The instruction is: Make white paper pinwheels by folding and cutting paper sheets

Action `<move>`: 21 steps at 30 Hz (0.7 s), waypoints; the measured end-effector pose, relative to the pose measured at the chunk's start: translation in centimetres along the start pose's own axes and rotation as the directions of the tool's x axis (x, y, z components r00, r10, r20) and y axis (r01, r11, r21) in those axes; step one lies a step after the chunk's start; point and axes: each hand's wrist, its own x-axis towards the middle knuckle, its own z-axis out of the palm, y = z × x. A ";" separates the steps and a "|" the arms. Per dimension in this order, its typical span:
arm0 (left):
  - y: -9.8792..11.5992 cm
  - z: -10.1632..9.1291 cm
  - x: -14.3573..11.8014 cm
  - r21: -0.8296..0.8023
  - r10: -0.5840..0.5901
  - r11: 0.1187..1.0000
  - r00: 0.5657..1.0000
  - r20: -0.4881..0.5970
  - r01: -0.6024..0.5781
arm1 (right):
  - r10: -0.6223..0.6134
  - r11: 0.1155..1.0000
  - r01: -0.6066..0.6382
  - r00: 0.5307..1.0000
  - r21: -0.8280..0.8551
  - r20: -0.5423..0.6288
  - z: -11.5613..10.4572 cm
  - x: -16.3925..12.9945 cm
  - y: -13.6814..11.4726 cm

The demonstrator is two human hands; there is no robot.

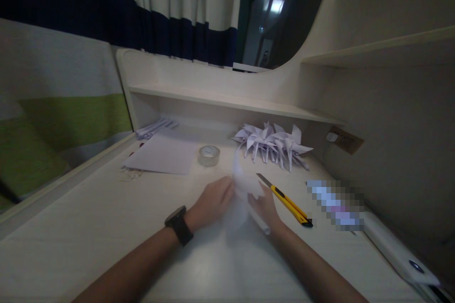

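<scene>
White paper piece sitting mid-counter, blurred, pinched between your hands. Going left to right: flat paper sheet lying at back left, tape roll standing just beside it. Your left hand, watch on wrist, gripping paper's left edge. Your right hand holding its right side, fingers closed on it. Yellow utility knife lying just right of it. Folded paper pinwheels piling up behind, near shelf.
</scene>
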 end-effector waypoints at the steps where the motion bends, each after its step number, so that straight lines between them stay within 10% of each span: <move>1: 0.1 0.0 0.0 -0.002 -0.006 1.000 1.000 0.001 0.006 | -0.004 1.000 0.004 1.000 0.008 -0.004 0.0 -0.1 0.2; 21: 0.0 0.3 -0.1 -0.041 -0.049 0.998 0.999 0.021 0.050 | -0.007 0.996 0.005 1.000 -0.089 -0.026 0.1 -0.3 -1.0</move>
